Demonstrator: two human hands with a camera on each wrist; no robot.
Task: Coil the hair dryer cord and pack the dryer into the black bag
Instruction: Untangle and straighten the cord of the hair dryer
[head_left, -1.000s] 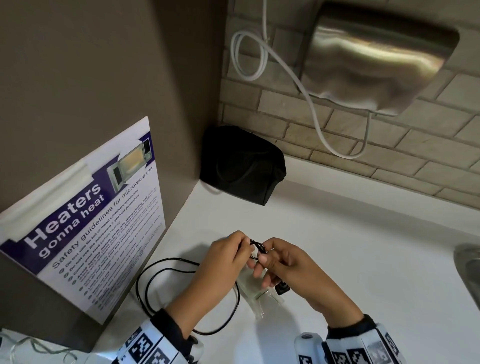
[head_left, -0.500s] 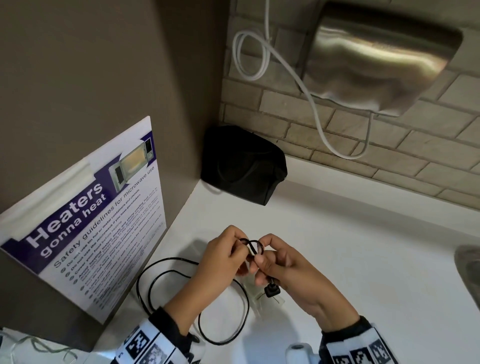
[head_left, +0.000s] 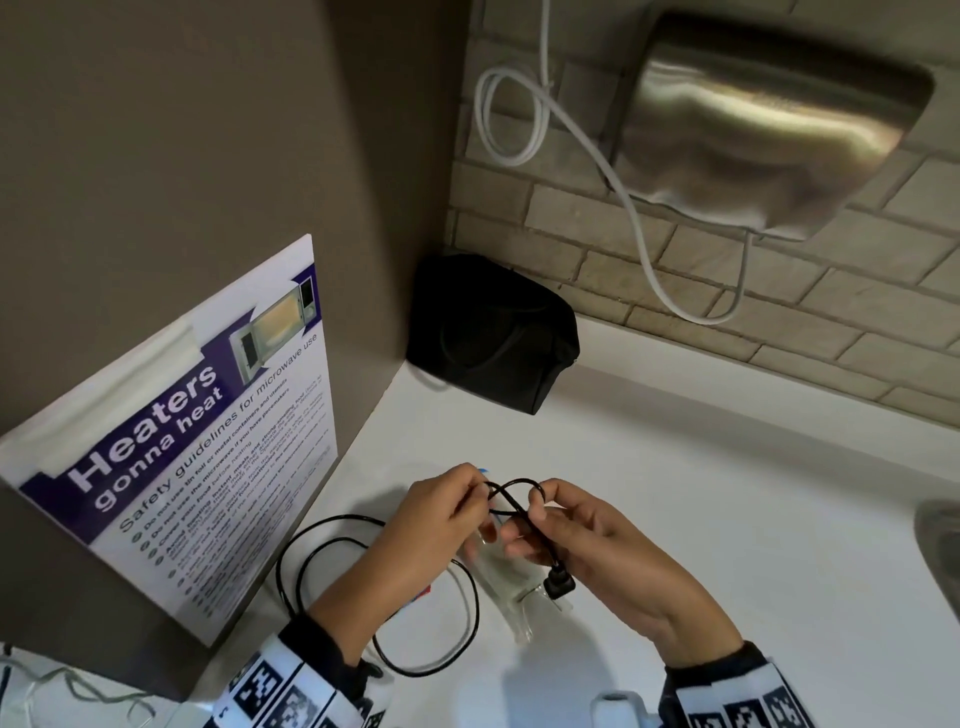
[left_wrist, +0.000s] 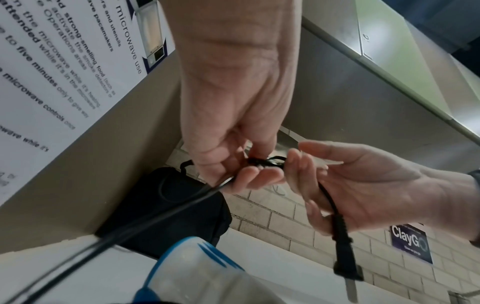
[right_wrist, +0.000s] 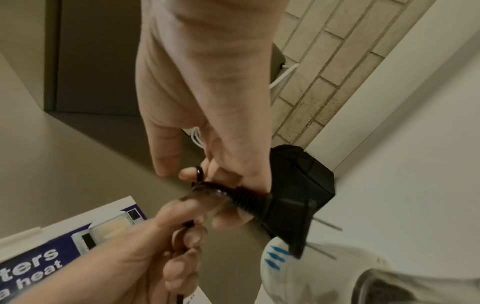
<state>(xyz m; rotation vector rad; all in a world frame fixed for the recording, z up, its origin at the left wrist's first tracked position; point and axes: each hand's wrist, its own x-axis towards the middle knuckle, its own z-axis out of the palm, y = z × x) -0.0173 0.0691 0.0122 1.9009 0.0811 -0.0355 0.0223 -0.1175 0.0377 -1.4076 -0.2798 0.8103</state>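
Head view: a small loop of cord (head_left: 511, 499) is pinched by the left hand (head_left: 441, 514) and right hand (head_left: 587, 540); uneven tension could let the loop spring open.

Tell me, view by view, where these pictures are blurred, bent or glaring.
Head view: sharp, wide-angle bend in the brick wall, glare streak on the steel wall dryer. Left wrist view: the cord and the blue-and-white dryer near the lens are blurred. Right wrist view: dim; the left hand is smeared, the plug crisper.
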